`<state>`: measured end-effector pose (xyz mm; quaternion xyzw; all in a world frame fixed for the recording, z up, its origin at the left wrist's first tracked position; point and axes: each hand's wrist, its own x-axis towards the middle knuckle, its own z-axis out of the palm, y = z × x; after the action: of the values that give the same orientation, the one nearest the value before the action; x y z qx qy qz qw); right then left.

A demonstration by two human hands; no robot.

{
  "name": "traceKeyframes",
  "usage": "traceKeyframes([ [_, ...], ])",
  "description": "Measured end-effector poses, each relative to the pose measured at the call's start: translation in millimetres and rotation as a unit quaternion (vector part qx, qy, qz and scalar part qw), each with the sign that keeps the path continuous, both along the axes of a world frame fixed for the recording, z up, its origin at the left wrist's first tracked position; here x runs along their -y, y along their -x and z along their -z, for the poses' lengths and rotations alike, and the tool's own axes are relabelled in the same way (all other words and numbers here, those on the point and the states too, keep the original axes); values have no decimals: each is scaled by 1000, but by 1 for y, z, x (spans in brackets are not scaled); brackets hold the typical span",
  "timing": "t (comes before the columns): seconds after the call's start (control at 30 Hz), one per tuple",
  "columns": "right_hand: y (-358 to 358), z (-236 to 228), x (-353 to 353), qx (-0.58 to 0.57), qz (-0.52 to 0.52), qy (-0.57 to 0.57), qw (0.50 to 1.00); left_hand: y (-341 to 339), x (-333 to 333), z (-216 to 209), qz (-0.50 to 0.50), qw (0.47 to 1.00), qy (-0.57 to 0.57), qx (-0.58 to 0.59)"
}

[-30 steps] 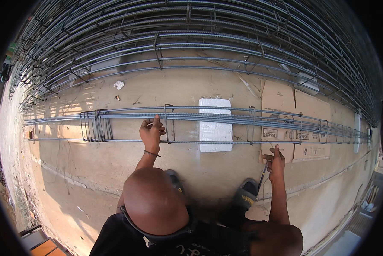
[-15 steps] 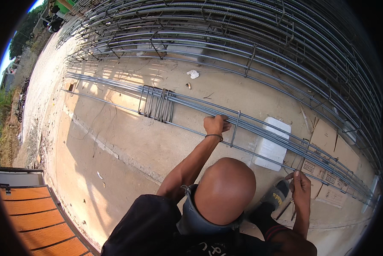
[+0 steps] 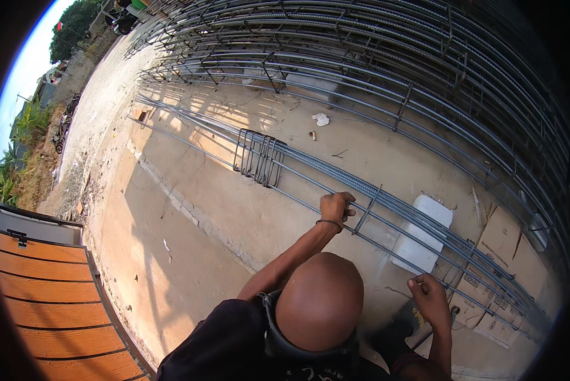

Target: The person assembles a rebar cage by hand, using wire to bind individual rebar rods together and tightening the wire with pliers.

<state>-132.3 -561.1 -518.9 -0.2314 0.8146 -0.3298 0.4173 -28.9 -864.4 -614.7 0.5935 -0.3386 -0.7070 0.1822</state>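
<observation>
My left hand is closed round a steel reinforcing bar, just left of an upright rectangular stirrup. Beyond that bar, a bundle of ribbed bars runs from far left to near right. Another bar runs lower, on my side. Several stirrups are stacked together round the bars farther left. My right hand is near the lower bar, thumb and fingers pinched on a thin tie wire that sticks out leftward. A thin dark rod shows beside that hand; whether the palm holds it I cannot tell.
Tall stacks of finished rebar cages fill the far side. A white foam block lies under the bars, with flattened cardboard to its right. An orange slatted panel stands at lower left. Scraps lie on the concrete floor.
The view has shifted. One bar now lies apart from the bundle, nearer me, in my left hand. My right hand has moved away from my foot, and a wire end now shows at its fingers.
</observation>
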Motion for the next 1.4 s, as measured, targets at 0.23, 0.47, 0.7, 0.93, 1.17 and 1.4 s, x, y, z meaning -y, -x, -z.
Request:
traceKeyframes([
  [0.23,-1,11,-8,19,19,16,1000,-3,6,0,41,999,-8,7],
  [0.47,4,14,10,15,-6,9,1000,-2,16,12,99,994,5,34],
  [0.7,42,-57,52,90,-74,-5,993,-74,100,-6,-15,929,344,135],
  [0.93,23,-75,57,186,-140,-128,964,-200,358,38,-242,915,311,89],
  [1.17,39,-48,25,286,-153,-164,932,-193,382,52,-339,929,146,16],
  [1.4,49,-48,8,295,-126,-121,939,-234,360,54,-246,882,356,188],
])
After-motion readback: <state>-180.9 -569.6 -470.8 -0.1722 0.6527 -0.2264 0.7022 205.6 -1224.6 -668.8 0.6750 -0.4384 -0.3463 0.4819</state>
